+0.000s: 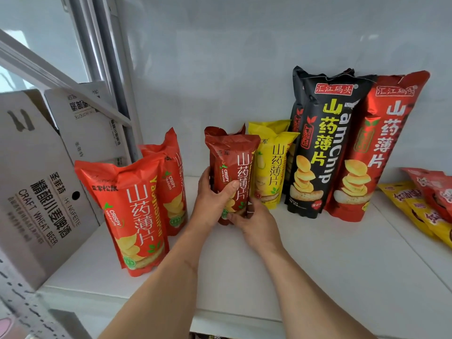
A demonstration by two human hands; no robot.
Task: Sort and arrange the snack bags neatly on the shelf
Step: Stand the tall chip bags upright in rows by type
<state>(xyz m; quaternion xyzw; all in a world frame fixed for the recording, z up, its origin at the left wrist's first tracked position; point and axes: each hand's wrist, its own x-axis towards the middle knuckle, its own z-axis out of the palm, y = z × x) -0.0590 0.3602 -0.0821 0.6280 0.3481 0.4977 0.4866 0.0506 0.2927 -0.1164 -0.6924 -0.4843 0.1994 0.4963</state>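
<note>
On the white shelf (318, 260), next to a beer box (36, 192), snack bags stand in a row, and the left hand (215, 199) and right hand (256, 221) both wrap around a dark red bag (232, 162), holding it upright beside a yellow bag (274, 165).

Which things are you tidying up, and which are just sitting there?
Tidying:
dark red bag, held in left hand and right hand
orange bags
yellow bags
black bag
tall red bag
flat packets

Just there:
beer boxes
</note>
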